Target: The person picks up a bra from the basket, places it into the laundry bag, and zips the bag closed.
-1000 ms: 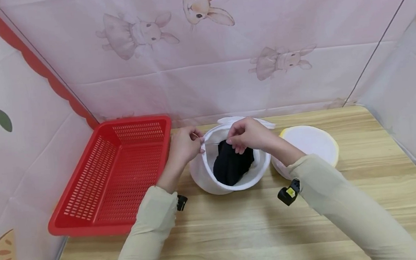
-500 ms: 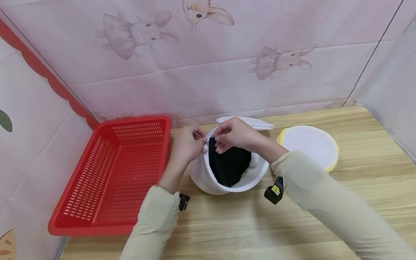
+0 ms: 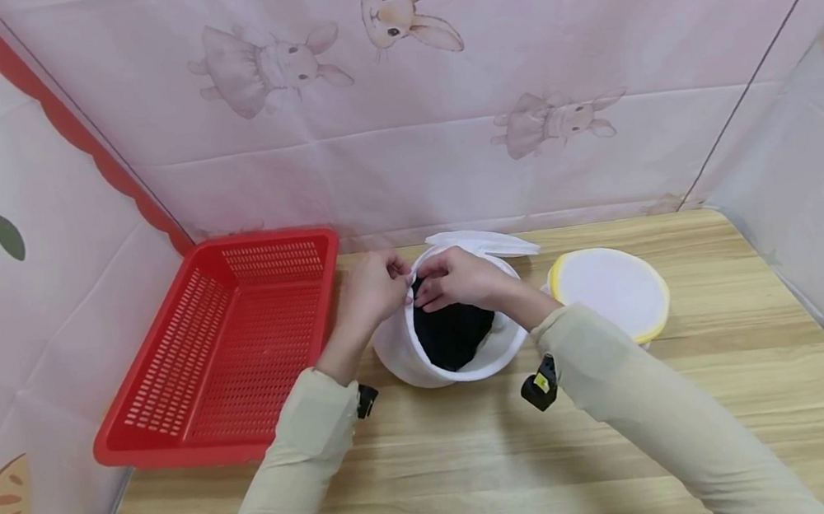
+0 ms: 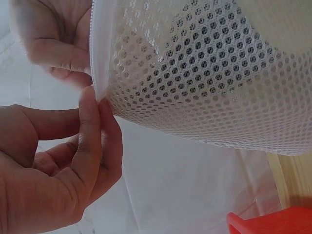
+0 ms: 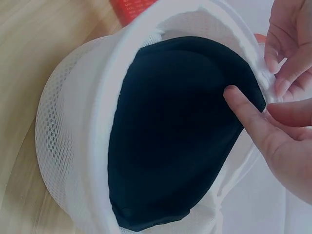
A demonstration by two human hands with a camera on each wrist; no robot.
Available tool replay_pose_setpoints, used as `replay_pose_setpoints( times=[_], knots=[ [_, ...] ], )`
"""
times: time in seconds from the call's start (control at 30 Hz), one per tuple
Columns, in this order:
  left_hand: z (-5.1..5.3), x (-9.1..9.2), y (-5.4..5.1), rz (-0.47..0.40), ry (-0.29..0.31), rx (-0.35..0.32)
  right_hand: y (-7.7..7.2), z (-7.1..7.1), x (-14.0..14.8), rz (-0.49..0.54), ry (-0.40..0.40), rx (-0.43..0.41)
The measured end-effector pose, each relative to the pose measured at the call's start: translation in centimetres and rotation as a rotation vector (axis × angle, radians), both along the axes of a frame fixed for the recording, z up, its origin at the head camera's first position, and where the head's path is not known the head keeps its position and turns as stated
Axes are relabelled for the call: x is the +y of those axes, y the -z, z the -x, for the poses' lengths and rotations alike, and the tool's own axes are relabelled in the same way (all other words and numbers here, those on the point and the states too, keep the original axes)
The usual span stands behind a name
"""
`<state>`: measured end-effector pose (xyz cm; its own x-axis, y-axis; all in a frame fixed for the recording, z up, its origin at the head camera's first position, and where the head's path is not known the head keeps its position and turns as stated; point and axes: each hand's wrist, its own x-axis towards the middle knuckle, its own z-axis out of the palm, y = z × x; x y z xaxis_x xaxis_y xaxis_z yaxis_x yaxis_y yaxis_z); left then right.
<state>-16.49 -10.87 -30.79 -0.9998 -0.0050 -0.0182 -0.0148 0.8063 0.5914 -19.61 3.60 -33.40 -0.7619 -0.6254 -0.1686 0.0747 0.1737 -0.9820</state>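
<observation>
A round white mesh laundry bag (image 3: 398, 349) stands on the table with its top open and a zipper along its rim. Inside lies a smooth, rounded black cloth (image 3: 457, 335); its exact kind cannot be told. My left hand (image 3: 377, 285) pinches the bag's rim on the left, thumb against fingers, seen close in the left wrist view. Just beside it my right hand (image 3: 462, 281) reaches over the opening. In the right wrist view its index finger lies over the black cloth (image 5: 180, 126), while thumb and another finger meet at the cloth's corner by the rim.
A red plastic basket (image 3: 330, 298) stands left of the bag. To the right lies a round white piece with yellow trim (image 3: 612, 291). The bag's white lid flap (image 3: 488, 243) hangs back towards the patterned wall sheet (image 3: 420, 182).
My right hand has moved left towards the left hand, drawing the black cloth against the bag's left rim. The left hand keeps its pinch there with little movement.
</observation>
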Motion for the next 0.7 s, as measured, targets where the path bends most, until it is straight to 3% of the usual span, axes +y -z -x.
replay_pose_setpoints(
  times=[0.27,0.7],
  knots=[
    [0.08,-0.20,0.13,-0.039,-0.005,-0.017,0.07,0.06,0.14,0.012,0.106,-0.008],
    [-0.76,0.75,-0.41,-0.010,0.027,0.007,0.12,0.02,-0.73,0.018,0.220,-0.038]
  ],
)
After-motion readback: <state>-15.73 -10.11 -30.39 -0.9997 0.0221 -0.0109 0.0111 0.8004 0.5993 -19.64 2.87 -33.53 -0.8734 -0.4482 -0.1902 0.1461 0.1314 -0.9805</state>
